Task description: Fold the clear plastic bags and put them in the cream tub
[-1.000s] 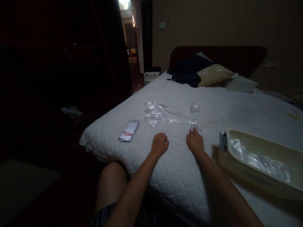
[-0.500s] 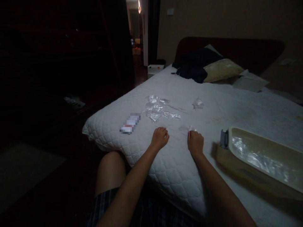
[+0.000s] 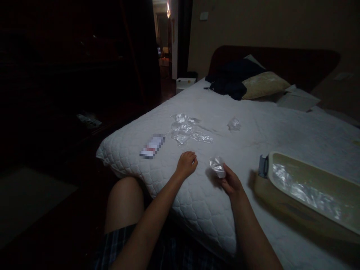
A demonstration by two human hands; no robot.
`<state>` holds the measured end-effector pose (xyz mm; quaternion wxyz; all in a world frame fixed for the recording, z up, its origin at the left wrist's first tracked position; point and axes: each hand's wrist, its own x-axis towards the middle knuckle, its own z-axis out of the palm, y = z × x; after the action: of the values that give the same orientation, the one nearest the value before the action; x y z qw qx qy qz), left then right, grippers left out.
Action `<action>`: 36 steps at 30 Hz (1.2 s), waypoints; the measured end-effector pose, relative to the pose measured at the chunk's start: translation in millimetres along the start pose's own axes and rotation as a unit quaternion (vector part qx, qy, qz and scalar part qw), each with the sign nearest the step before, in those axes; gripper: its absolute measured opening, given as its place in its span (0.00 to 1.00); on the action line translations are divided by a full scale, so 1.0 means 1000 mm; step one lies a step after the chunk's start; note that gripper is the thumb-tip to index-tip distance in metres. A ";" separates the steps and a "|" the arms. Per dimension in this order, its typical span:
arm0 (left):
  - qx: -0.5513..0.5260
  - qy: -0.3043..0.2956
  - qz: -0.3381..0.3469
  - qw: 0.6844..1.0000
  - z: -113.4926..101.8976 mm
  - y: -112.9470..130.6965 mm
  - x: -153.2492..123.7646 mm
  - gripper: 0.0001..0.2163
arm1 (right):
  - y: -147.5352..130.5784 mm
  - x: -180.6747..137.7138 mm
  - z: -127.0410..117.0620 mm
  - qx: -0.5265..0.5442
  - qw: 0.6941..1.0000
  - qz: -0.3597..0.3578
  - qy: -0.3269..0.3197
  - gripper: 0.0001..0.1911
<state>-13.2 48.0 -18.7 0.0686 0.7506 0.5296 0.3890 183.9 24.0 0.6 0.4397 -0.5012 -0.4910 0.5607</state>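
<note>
My right hand (image 3: 231, 180) pinches a crumpled clear plastic bag (image 3: 217, 166) between thumb and fingers, just above the bed. Loosely curled, my left hand (image 3: 187, 164) rests on the white quilted bed cover (image 3: 168, 172); I see nothing in its fingers. Beyond it lie several flattened clear plastic bags (image 3: 185, 129) in a loose heap. Another small crumpled plastic bag (image 3: 234, 124) sits apart, farther right. To the left of the heap is a phone-like flat object (image 3: 152, 146), blurred out by pixels.
A beige plastic bin (image 3: 298, 210) with a grey latch stands at the right, with clear plastic inside. Dark clothing (image 3: 233, 75), a yellowish pillow (image 3: 266, 84) and a pale flat item (image 3: 298, 100) lie near the headboard (image 3: 281, 56). A doorway opens at the back left.
My right hand has lifted the crumpled plastic bag off the bed cover and turned, bringing it a little to the left. My left hand stays curled in nearly the same place.
</note>
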 end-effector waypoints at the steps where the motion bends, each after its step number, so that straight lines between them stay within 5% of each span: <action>1: -0.012 0.006 0.000 1.000 0.000 0.000 0.000 0.09 | 0.000 0.000 0.004 0.037 0.999 -0.001 -0.005 0.21; 6: -0.156 0.020 -0.080 0.984 -0.003 -0.006 0.000 0.07 | 0.006 0.004 0.031 0.134 0.988 0.013 -0.073 0.18; 12: -0.447 -0.085 -0.188 0.870 -0.024 -0.008 0.002 0.15 | 0.010 0.005 0.036 0.239 0.963 0.040 -0.117 0.14; 20: -0.466 -0.136 -0.190 0.854 -0.033 -0.008 0.005 0.12 | 0.012 0.006 0.046 0.185 0.979 0.047 -0.075 0.13; 28: -0.576 -0.032 -0.302 0.759 -0.029 -0.015 0.000 0.11 | 0.012 0.003 0.044 0.203 0.976 0.073 -0.035 0.15; 36: -0.662 0.070 -0.289 0.688 -0.027 -0.018 0.003 0.07 | 0.007 0.000 0.042 0.255 0.962 0.085 -0.042 0.14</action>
<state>-43.9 50.3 -8.1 0.6192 0.2911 0.3286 0.6511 142.6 18.6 -6.0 0.4828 -0.3884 -0.3056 0.7230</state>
